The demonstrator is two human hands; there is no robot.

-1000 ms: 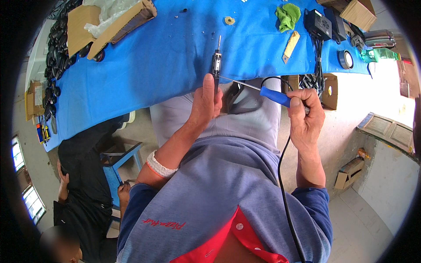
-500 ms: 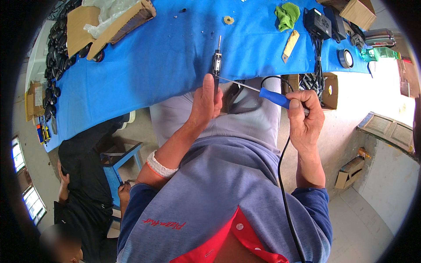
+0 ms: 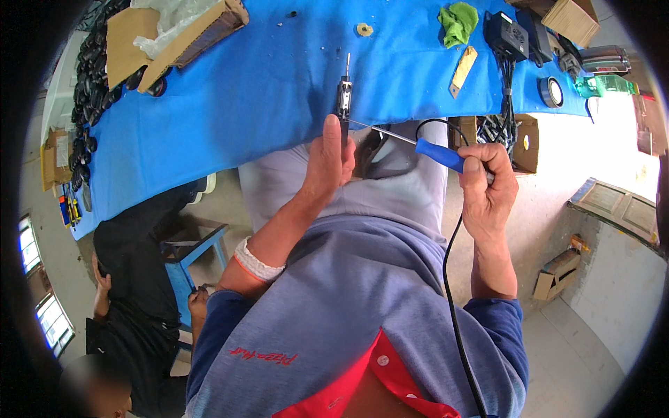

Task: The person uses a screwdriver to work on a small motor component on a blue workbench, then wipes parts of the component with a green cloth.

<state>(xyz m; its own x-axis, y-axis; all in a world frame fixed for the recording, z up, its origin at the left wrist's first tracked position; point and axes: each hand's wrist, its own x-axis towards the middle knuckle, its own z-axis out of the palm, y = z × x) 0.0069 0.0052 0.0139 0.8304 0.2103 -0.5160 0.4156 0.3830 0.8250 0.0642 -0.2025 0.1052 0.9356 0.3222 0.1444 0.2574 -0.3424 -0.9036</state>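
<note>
My left hand (image 3: pixel 325 157) is closed round a dark hand-held device (image 3: pixel 344 97) with a metal-framed middle and a thin rod pointing up, held upright at the table's front edge. My right hand (image 3: pixel 486 188) grips a blue-handled screwdriver (image 3: pixel 439 155), whose thin shaft reaches leftward to the side of the device, just beside my left thumb; the tip is too small to make out. A black cable (image 3: pixel 449 279) loops behind the screwdriver and runs down past my right arm over my shirt.
The blue-covered table (image 3: pixel 244 83) bears cardboard with plastic (image 3: pixel 129 49), many black objects (image 3: pixel 87 104), a green cloth (image 3: pixel 456 24), black power units (image 3: pixel 507 38) and a bottle (image 3: pixel 606 86). An open box (image 3: pixel 523 143) stands below. A co-worker (image 3: pixel 136 292) and blue stool (image 3: pixel 188 272) are at left.
My hands, the device and the screwdriver have shifted very slightly, the device a little up and the screwdriver a little right. The grips look the same.
</note>
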